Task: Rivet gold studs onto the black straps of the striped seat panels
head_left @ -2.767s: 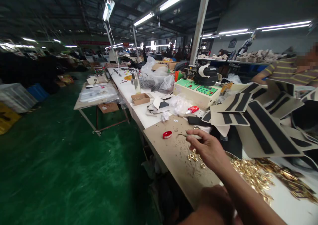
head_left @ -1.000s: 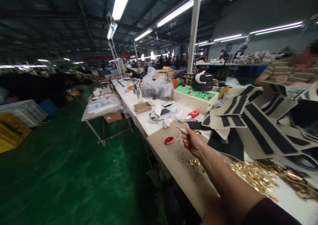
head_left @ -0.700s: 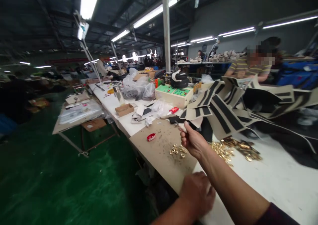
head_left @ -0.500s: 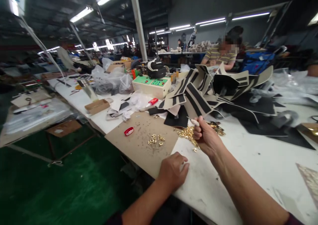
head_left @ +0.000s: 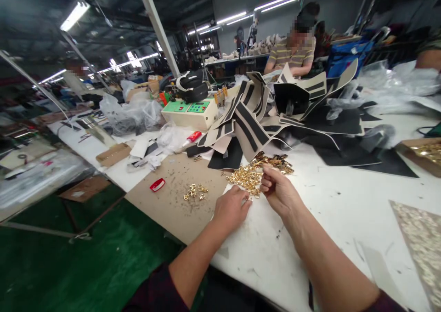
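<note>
My left hand (head_left: 230,207) rests on the white table at the edge of the brown board (head_left: 155,211), its fingers curled round something too small to make out. To its right, my right hand (head_left: 277,190) is closed beside a pile of small gold metal pieces (head_left: 246,176); what its fingertips pinch is hidden. A smaller group of gold pieces (head_left: 195,191) lies on the board, with a red ring-shaped object (head_left: 157,184) farther left among dark crumbs.
Behind the gold pile lie black and beige striped panels (head_left: 250,130). A green-topped control box (head_left: 189,112) stands left of them, near plastic bags (head_left: 129,112). A person in a striped shirt (head_left: 291,57) sits across the table. A box of gold parts (head_left: 422,153) is at right.
The view has shifted, so the table things appear farther left. My right hand has come down beside the gold pile; the white-handled tool it held up no longer shows.
</note>
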{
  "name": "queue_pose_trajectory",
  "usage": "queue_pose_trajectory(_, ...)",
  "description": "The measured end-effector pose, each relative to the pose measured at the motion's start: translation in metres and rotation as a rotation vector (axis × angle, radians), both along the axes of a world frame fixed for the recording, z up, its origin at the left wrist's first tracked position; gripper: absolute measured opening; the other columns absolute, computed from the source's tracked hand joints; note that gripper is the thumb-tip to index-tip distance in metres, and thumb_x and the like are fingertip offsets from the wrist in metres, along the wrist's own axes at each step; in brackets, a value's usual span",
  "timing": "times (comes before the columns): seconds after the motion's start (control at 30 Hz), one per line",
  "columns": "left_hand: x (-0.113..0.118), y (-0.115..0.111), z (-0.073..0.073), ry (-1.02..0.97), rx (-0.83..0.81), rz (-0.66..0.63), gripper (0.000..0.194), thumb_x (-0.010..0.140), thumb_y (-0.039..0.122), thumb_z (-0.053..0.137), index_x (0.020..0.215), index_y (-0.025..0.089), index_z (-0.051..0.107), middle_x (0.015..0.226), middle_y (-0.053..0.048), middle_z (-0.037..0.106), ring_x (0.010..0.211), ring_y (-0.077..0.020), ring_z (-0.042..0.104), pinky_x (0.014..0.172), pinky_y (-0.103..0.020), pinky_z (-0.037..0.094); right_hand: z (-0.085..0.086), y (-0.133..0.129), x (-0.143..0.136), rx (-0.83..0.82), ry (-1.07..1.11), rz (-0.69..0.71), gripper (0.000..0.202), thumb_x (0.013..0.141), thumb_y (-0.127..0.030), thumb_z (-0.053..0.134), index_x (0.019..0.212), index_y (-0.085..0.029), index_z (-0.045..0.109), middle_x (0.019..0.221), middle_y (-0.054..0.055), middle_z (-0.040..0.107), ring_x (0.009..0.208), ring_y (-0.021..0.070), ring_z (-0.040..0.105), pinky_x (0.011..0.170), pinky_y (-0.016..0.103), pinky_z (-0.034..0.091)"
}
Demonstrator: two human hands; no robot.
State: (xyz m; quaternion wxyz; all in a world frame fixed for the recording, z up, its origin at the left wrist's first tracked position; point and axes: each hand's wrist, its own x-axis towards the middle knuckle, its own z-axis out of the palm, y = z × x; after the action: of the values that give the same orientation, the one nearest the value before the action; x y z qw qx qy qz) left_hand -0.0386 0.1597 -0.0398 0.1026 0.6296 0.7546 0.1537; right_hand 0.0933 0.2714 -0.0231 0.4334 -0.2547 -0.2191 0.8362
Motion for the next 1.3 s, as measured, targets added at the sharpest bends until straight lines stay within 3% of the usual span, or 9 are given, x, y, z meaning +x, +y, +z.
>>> queue_pose_trajectory(0.27,0.002,0.009,0.004,-0.080,0.021,0.021,0.004,0.090,0.024,0.064,0.086,0.023,0.063,0.094,-0.001,0.067,0.081,-0.0187,0.061,0.070,-0.030,0.039,0.001,-0.001,-0.001,0.014,-0.032,-0.018,0.041,0.063,-0.030,0.095,0.089,-0.020,0.065,0.062,-0.010,0.048,0.048,0.0045,0.039,0.040,0.015,0.031)
queue_pose_trajectory(0.63,-0.011,0.006,0.009,-0.275,-0.003,-0.025,0.009,0.086,0.022,0.067,0.078,0.022,0.070,0.090,-0.003,0.068,0.084,-0.0207,0.061,0.078,-0.030,0.043,0.000,-0.004,-0.003,0.037,-0.045,0.001,0.038,0.064,-0.029,0.094,0.085,-0.021,0.064,0.062,-0.010,0.047,0.048,0.0053,0.038,0.040,0.016,0.031)
queue_pose_trajectory(0.8,-0.016,0.002,0.009,-0.458,0.040,0.076,0.005,0.084,0.019,0.065,0.083,0.019,0.069,0.077,-0.002,0.067,0.073,-0.0180,0.061,0.069,-0.029,0.046,0.003,-0.006,-0.002,0.059,-0.038,0.000,0.037,0.065,-0.030,0.094,0.083,-0.020,0.063,0.063,-0.009,0.047,0.049,0.0053,0.038,0.041,0.016,0.031)
queue_pose_trajectory(0.87,-0.017,-0.004,0.007,-0.616,0.051,0.163,0.012,0.089,0.026,0.061,0.092,0.017,0.068,0.070,0.000,0.065,0.059,-0.0145,0.056,0.057,-0.026,0.044,0.005,-0.008,-0.003,0.077,-0.037,-0.003,0.037,0.066,-0.031,0.095,0.086,-0.020,0.065,0.064,-0.008,0.047,0.051,0.0056,0.040,0.042,0.016,0.032)
queue_pose_trajectory(0.93,-0.018,-0.012,0.004,-0.946,0.092,0.275,0.021,0.089,0.035,0.066,0.096,0.015,0.066,0.072,-0.001,0.066,0.050,-0.0103,0.050,0.046,-0.023,0.038,0.006,-0.012,-0.004,0.115,-0.053,-0.006,0.038,0.067,-0.033,0.094,0.091,-0.020,0.068,0.064,-0.008,0.048,0.052,0.0063,0.041,0.043,0.017,0.033)
queue_pose_trajectory(1.0,-0.017,-0.018,0.000,-1.341,0.173,0.365,0.030,0.081,0.039,0.078,0.095,0.014,0.067,0.084,-0.003,0.070,0.050,-0.0068,0.049,0.042,-0.020,0.035,0.005,-0.017,-0.006,0.198,-0.115,-0.021,0.038,0.072,-0.039,0.092,0.096,-0.020,0.070,0.064,-0.007,0.050,0.052,0.0076,0.042,0.044,0.018,0.034)
queue_pose_trajectory(1.07,-0.016,-0.023,-0.002,-1.610,0.258,0.394,0.038,0.073,0.037,0.089,0.094,0.014,0.067,0.092,-0.004,0.070,0.055,-0.0053,0.052,0.042,-0.018,0.036,0.002,-0.021,-0.008,0.314,-0.229,-0.046,0.036,0.078,-0.047,0.088,0.096,-0.021,0.071,0.064,-0.005,0.053,0.053,0.0095,0.044,0.046,0.021,0.037)
queue_pose_trajectory(1.17,-0.013,-0.025,-0.005,-1.780,0.327,0.397,0.041,0.068,0.033,0.094,0.091,0.014,0.067,0.087,0.001,0.064,0.057,-0.0040,0.052,0.044,-0.016,0.039,-0.003,-0.026,-0.009,0.488,-0.422,-0.044,0.035,0.085,-0.055,0.080,0.089,-0.022,0.070,0.067,-0.002,0.060,0.057,0.0126,0.049,0.052,0.025,0.043)
queue_pose_trajectory(1.3,-0.013,-0.026,-0.007,-1.883,0.328,0.355,0.034,0.072,0.030,0.090,0.090,0.014,0.065,0.084,0.002,0.063,0.053,-0.0032,0.049,0.045,-0.017,0.041,-0.003,-0.032,-0.010,0.654,-0.594,0.007,0.039,0.093,-0.057,0.071,0.076,-0.023,0.064,0.065,-0.001,0.060,0.059,0.0142,0.053,0.058,0.027,0.046)
